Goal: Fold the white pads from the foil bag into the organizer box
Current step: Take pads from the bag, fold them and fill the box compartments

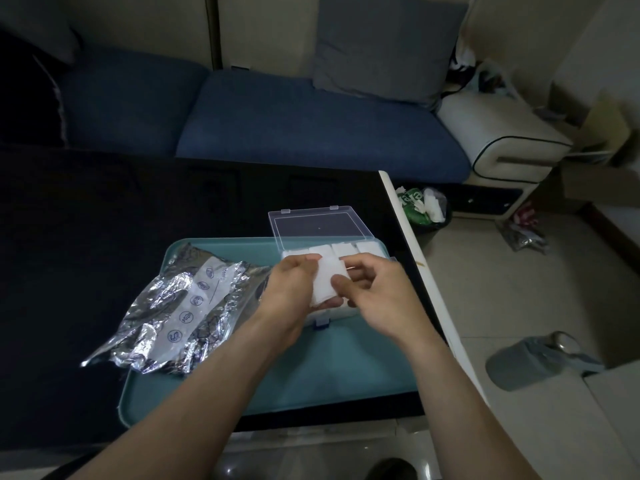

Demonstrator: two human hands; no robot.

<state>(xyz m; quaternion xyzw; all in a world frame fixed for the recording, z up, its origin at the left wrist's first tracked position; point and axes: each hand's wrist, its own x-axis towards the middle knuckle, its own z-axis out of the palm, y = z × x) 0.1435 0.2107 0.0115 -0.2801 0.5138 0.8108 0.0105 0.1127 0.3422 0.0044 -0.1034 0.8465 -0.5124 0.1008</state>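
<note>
A pad is pinched between the curled fingers of the left hand and right hand, held just above the box, apparently for folding.

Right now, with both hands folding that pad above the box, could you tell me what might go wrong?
The organizer box already looks packed with white pads, so the pad held by the left hand and right hand may not fit. The open lid stands close behind and could get knocked. The foil bag overhangs the tray and might slide off.
</note>
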